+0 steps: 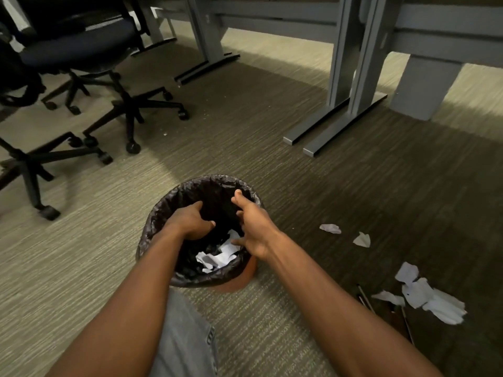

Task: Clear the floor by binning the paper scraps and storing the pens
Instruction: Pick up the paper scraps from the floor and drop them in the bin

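Note:
A round bin (160,213) lined with a black bag stands on the carpet in front of me, with white paper scraps (217,257) at its bottom. My left hand (190,221) hangs over the bin's mouth, fingers curled down and apart, holding nothing. My right hand (253,227) hovers over the bin's right side with its fingers spread and empty. More crumpled scraps lie on the floor to the right: a small one (330,228), another (362,240), and a bigger heap (430,297). Thin dark pens (366,297) lie beside that heap.
Office chairs on black wheeled bases (130,110) stand at the left and far left. Grey desk legs with flat feet (334,123) stand at the back right. My grey trouser leg (187,338) lies under the bin's near side.

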A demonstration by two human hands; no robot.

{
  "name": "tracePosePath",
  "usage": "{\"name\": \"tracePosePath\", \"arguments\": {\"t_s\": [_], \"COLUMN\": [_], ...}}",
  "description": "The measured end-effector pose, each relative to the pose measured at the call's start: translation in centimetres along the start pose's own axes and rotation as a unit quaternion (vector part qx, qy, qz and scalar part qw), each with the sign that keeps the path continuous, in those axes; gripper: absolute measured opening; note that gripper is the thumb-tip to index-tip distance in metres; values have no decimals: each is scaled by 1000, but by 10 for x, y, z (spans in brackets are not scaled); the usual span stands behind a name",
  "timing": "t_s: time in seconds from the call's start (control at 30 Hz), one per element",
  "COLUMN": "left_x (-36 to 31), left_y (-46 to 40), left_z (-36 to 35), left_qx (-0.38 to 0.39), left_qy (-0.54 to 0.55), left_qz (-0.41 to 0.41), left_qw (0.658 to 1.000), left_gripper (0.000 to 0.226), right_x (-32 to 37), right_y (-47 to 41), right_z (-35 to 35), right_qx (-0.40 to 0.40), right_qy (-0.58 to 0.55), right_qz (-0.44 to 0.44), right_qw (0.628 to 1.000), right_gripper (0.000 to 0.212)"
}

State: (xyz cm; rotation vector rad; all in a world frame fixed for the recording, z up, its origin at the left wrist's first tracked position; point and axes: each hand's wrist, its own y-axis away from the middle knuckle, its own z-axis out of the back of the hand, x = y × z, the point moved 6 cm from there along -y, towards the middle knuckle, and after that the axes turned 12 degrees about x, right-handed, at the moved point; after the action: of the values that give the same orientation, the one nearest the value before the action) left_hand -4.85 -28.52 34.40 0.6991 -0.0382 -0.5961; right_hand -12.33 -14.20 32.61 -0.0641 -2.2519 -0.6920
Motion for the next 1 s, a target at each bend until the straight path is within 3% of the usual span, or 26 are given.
{"name": "tracePosePath", "arguments": {"t_s": [0.1,0.2,0.3,0.43,0.6,0.73,0.83,0.93,1.0], "left_x": [-30,-75,-114,-159,-193,-198,-203,-215,-225], "left_y": [17,41,57,63,41,8,-10,-25,-33], "left_z": [3,-10,-28,-56,-123,-169,-208,-244,-266], "left_qx": [-107,-188,-206,-204,-134,-86,-38,10,37], "left_qy": [-11,8,8,-7,-66,-35,-46,-47,-51], "left_qz": [-75,-211,-323,-406,-405,-356,-342,-337,-331], "left_qw": [991,959,924,891,902,930,938,940,942], "left_gripper": [68,55,51,47,47,61,59,59,62], "right_x": [11,18,13,-6,-26,-48,-62,-73,-77], "right_y": [2,9,20,27,35,52,75,97,115], "right_z": [14,41,77,121,175,233,278,310,327], "right_qx": [-10,-47,-97,-138,-230,-328,-414,-429,-472], "right_qy": [-11,-38,-55,-84,-80,34,203,349,507], "right_qz": [59,126,164,169,198,170,104,55,51], "right_qw": [998,990,980,972,949,929,881,832,720], "right_gripper": [56,49,45,42,29,27,29,39,47]}}
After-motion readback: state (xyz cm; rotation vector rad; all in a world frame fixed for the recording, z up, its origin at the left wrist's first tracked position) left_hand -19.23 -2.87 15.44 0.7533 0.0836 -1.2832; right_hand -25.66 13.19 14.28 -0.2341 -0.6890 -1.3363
